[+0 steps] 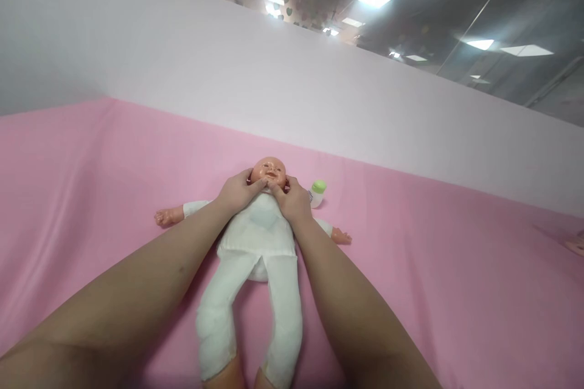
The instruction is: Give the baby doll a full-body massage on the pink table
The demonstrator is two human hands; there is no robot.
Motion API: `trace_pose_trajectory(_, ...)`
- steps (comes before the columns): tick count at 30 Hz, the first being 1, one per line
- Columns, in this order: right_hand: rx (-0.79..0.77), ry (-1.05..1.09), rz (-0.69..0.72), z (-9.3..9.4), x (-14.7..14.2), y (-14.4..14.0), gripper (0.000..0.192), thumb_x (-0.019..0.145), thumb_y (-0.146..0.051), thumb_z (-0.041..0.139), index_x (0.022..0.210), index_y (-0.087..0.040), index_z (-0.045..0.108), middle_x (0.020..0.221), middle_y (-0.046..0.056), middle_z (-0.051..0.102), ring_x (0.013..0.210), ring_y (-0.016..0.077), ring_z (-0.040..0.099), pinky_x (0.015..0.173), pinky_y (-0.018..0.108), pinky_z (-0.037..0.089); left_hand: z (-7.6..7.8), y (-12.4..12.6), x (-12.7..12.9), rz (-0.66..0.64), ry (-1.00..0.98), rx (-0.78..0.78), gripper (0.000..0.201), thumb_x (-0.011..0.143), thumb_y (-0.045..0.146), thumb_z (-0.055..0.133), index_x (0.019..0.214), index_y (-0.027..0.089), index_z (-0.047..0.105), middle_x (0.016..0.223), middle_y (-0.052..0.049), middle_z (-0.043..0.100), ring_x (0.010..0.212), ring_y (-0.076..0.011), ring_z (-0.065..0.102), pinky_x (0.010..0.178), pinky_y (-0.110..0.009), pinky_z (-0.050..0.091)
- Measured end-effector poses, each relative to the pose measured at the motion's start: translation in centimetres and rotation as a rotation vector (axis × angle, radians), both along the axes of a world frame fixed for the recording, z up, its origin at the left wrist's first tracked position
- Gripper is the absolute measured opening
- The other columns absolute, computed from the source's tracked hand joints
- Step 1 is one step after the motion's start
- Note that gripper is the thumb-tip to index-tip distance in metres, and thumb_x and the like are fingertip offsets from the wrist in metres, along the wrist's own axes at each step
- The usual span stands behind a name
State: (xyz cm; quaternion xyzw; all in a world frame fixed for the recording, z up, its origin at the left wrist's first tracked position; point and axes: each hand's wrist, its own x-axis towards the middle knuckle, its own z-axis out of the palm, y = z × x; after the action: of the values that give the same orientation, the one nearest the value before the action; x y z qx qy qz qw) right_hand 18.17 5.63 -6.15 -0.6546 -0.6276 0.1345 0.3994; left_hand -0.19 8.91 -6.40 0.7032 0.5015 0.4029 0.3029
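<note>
A baby doll with a white cloth body lies on its back, arms spread to both sides and head away from me. My left hand grips the left side of its head, the thumb resting at the chin. On the opposite side my right hand cups the jaw, its thumb close to the other one below the mouth. The fingers of both hands are partly hidden beside and behind the head. Just right of my right hand stands a small clear bottle with a green cap.
A pink sheet covers the surface under the doll. Behind it runs a low white wall, with dark glass and reflected ceiling lights above. Part of a skin-coloured object shows at the right edge.
</note>
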Motion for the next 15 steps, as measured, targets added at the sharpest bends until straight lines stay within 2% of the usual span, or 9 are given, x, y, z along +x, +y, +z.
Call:
trace_pose_trajectory(2, -0.020, -0.011, -0.015, 0.3, -0.2, -0.2, 0.061, 0.081, -0.070, 0.067, 0.118, -0.021, 0.066, 0.101, 0.007, 0.075, 0.091, 0.0225, 0.070, 0.084, 0.034, 0.052, 0.2, -0.3, 0.0, -0.003, 0.030, -0.019, 0.058, 0.085, 0.067, 0.059, 0.124, 0.025, 0.067, 0.117, -0.006, 0.075, 0.105, -0.0290, 0.068, 0.089, -0.036, 0.050)
trace_pose_trajectory(4, -0.029, -0.023, -0.032, 0.4, -0.4, -0.3, 0.064, 0.078, -0.071, 0.069, 0.117, -0.021, 0.065, 0.100, 0.007, 0.075, 0.090, 0.0228, 0.070, 0.083, 0.034, 0.052, 0.3, -0.4, 0.0, 0.002, 0.044, -0.012, 0.059, 0.083, 0.065, 0.063, 0.126, 0.024, 0.066, 0.118, -0.007, 0.075, 0.106, -0.0292, 0.069, 0.090, -0.036, 0.050)
trace_pose_trajectory(12, -0.031, -0.093, 0.085, 0.5, 0.8, -0.4, 0.048, 0.095, -0.051, 0.059, 0.134, -0.022, 0.059, 0.117, 0.008, 0.074, 0.103, 0.0236, 0.069, 0.092, 0.035, 0.050, -0.8, 0.3, -0.3, -0.009, -0.018, 0.034, 0.052, 0.093, 0.058, 0.048, 0.129, 0.025, 0.066, 0.124, -0.004, 0.073, 0.114, -0.0278, 0.066, 0.099, -0.037, 0.048)
trace_pose_trajectory(15, -0.035, -0.167, 0.110, 0.7, 1.1, -0.8, 0.048, 0.100, -0.047, 0.050, 0.141, -0.022, 0.054, 0.124, 0.010, 0.071, 0.113, 0.0248, 0.067, 0.097, 0.036, 0.048, -0.8, 0.3, -0.3, 0.036, -0.004, 0.023, 0.054, 0.097, 0.055, 0.037, 0.127, 0.023, 0.068, 0.116, -0.007, 0.075, 0.110, -0.0280, 0.068, 0.097, -0.039, 0.049)
